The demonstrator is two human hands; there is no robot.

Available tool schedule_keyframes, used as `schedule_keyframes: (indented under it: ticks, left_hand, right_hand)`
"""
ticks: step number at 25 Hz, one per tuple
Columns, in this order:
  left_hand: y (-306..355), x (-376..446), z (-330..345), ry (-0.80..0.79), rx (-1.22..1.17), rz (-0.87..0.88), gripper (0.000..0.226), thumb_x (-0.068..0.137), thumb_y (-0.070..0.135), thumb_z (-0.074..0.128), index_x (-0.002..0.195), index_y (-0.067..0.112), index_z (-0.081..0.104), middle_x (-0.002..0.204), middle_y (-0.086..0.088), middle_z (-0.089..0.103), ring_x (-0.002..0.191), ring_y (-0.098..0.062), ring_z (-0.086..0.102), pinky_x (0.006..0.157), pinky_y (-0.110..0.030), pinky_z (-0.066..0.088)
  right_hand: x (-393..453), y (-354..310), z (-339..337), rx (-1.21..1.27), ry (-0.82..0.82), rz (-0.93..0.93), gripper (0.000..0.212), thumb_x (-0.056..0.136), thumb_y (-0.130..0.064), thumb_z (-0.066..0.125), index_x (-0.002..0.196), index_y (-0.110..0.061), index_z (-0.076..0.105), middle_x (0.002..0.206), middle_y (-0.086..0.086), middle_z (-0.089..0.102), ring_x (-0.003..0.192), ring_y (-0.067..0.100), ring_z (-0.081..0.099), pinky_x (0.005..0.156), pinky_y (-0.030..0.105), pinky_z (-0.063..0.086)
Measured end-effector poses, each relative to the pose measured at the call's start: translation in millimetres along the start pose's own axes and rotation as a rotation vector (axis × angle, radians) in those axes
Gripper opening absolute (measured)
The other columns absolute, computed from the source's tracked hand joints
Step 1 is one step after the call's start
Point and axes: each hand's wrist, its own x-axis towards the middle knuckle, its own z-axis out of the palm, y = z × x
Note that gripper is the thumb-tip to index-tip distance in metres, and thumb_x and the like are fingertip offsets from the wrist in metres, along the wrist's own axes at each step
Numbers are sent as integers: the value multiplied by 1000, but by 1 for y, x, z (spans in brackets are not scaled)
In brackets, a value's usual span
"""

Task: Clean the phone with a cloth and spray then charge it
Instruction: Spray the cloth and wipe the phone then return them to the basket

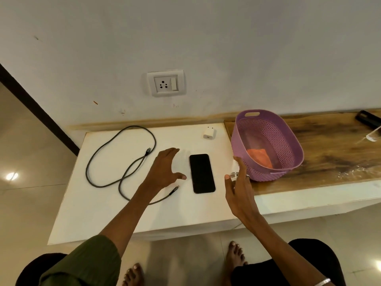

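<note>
While both hands hover over the white surface [115, 213], things lie thus, left to right:

Cable: the grey charging cable [121, 155] lies looped at the surface's 9 o'clock side, one plug by the left wrist.
Left hand: the left hand [165, 172] hangs just at 9 o'clock of the phone, grip spread, fingers straight, thumb toward the phone, holding nothing.
Phone: the black phone [202, 173] lies flat, screen up, between the two hands.
Socket: the wall socket [166, 83] sits at 12 o'clock above the phone.
Adapter: the white adapter [209, 133] lies at 12 o'clock of the phone, near the wall.
Right hand: the right hand [240, 193] is at 3 o'clock of the phone, grip spread, fingertips beside the basket's rim; something small and clear shows behind them, too blurred to name.
Basket: the purple basket [288, 145] stands on the wooden top, tilted toward the hand.
Cloth: the orange cloth [260, 158] lies inside the basket.
</note>
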Motion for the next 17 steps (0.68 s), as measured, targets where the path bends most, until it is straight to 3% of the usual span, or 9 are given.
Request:
schedule_keyframes:
  ticks: [5,6,8,10,12,15,17]
  left_hand:
    - [-25,-11,-7,-40,10,-86,65,73,23,86,131,18,59,130,-2,56,122,-24,49,103,-35,42]
    - [-28,-13,-4,-25,-18,-88,53,76,16,83,125,18,63,125,-2,58,117,-24,53,99,-35,46]
    - [-30,-15,1,39,-86,-98,33,80,-1,74,109,14,70,112,-3,62,104,-23,61,88,-33,54]
    - [-30,-18,3,101,-140,-151,34,83,-17,58,98,10,72,101,-3,64,91,-21,69,77,-20,56]
    - [-27,-19,1,157,-193,-179,38,84,-22,49,96,7,72,96,-5,66,84,-18,72,76,-15,56]
    - [-13,-17,-20,241,-241,-126,25,86,-15,60,97,3,72,88,-6,71,77,-2,70,71,-2,47]
    - [1,-13,-42,299,-284,-86,15,86,-7,68,92,6,72,79,-2,71,69,8,65,65,-3,44]
  right_hand:
    - [11,-13,9,64,-19,-39,60,98,-27,44,145,-44,12,144,-2,41,117,20,55,105,49,44]
    - [13,-17,11,85,-36,-46,61,97,-27,45,146,-44,11,142,-3,42,113,19,57,105,47,43]
    - [21,-25,17,121,-50,-50,62,96,-33,47,147,-39,12,133,-16,46,93,4,61,99,38,48]
    - [32,-33,25,134,-51,-30,58,95,-41,48,143,-35,17,118,-39,43,90,-6,58,81,22,55]
    - [42,-42,33,160,-57,-5,54,94,-44,49,139,-34,21,104,-35,47,88,-1,60,69,22,56]
    - [50,-58,42,198,-67,-14,53,94,-38,51,139,-32,23,102,-10,58,86,10,61,79,29,56]
    - [55,-69,47,217,-88,-37,54,94,-34,53,140,-30,25,100,1,61,85,10,61,85,26,51]
